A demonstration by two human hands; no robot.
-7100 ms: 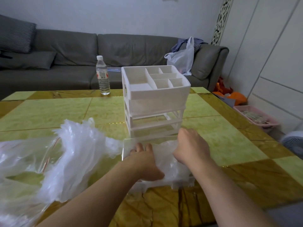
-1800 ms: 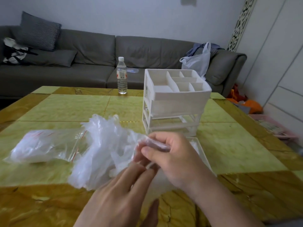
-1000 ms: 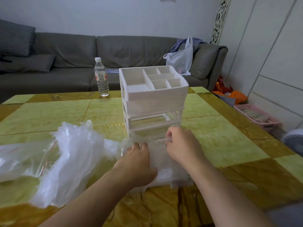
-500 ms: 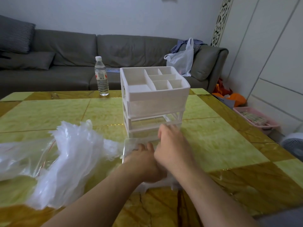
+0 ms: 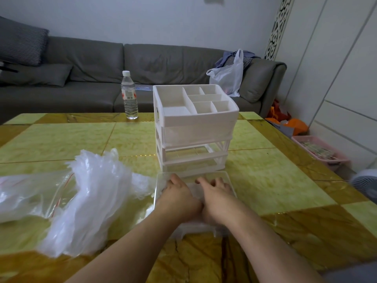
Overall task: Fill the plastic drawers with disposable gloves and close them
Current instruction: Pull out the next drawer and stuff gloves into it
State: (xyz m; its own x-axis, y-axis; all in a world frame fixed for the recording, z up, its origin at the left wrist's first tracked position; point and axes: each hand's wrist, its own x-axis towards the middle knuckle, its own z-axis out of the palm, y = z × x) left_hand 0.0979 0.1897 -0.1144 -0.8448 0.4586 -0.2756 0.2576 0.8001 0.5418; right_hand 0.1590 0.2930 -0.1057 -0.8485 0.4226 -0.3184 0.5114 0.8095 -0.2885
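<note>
A white plastic drawer unit [image 5: 194, 127] stands mid-table; its top drawer is closed and the two slots below are empty. A clear drawer [image 5: 229, 181] lies on the table in front of it, with clear disposable gloves inside. My left hand [image 5: 179, 196] and my right hand [image 5: 216, 196] lie side by side in the drawer, fingers spread, pressing the gloves down. A loose heap of clear gloves [image 5: 89, 199] sits to the left of the drawer.
A clear zip bag [image 5: 26, 193] lies at the far left of the yellow-green table [image 5: 275, 180]. A water bottle [image 5: 129, 96] stands at the table's far edge. Behind are a grey sofa with a white plastic bag [image 5: 229, 77], and right, a pink basket [image 5: 320, 153] and fan [image 5: 365, 185].
My right hand has come down from the drawer's far rim into the drawer beside my left hand, after adding gloves taken from the heap. Both hands now press the gloves flat.
</note>
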